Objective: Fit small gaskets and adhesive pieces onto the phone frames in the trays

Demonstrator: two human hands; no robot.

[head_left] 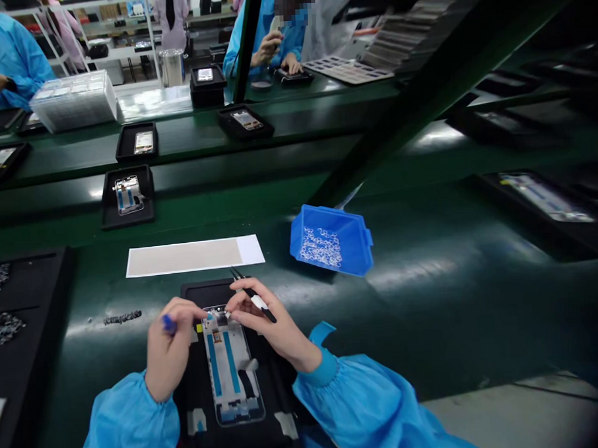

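Observation:
A phone frame [238,365] with blue strips lies in a black tray [274,397] in front of me. My left hand [166,352] is closed, and a small blue-ended object [169,324] pokes out of its curled fingers; the rest of that object is hidden. Its index finger reaches the frame's top left corner. Black tweezers [259,303] with a white band lie across the fingers of my right hand [278,327], their tips pointing away from the frame. Thumb and fingertips of this hand are pinched at the frame's top edge, by a tiny part too small to name.
A blue bin [352,248] of small white rings stands to the right. Beyond the tray lies a white-edged strip sheet [181,258]. Small black parts [122,318] sit left, beside a large black tray [44,288]. Farther off are phone trays [130,218], a slanted post [412,100] and co-workers.

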